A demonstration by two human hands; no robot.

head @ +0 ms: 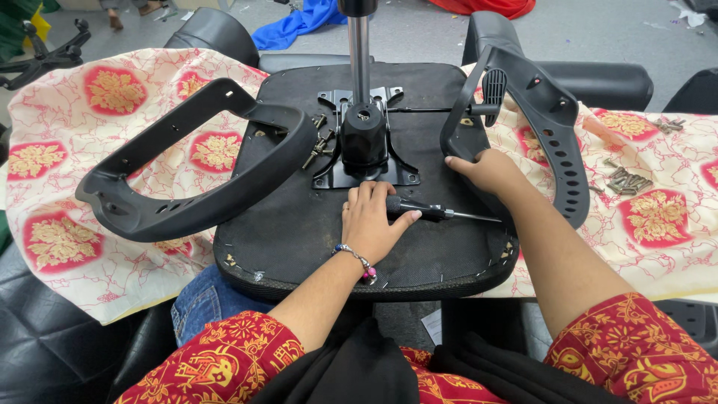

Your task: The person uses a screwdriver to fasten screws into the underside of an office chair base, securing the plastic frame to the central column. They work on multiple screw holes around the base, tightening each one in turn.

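An upturned black chair seat point(299, 217) lies across the person's lap and a cloth-covered surface, its underside facing up. A black metal mounting plate point(359, 161) is fixed at the middle of the seat, and a shiny metal column point(360, 52) rises straight up from it.

The left hand point(372, 222) rests on the seat just below the plate. Its grip is closed around the black handle of a screwdriver point(422, 211), which lies nearly flat on the seat with its thin metal shaft pointing to the right, toward the seat's edge. A beaded bracelet point(357, 260) sits on that wrist.

The right hand point(490, 170) is clenched on the lower end of a black plastic armrest point(550, 127), holding it against the right edge of the seat. The armrest stands tilted, its long arm with a row of holes sloping down to the right.

A second black armrest point(187, 161) lies flat on the left, one end overlapping the seat and the other on the cloth point(75, 127), which is cream with red and gold flower patches. A few loose screws point(318, 146) lie on the seat just left of the plate, touching its edge. More screws point(627, 179) lie in a small heap on the cloth to the right, well apart from the hands. Red patterned sleeves point(224, 359) cover both upper arms.
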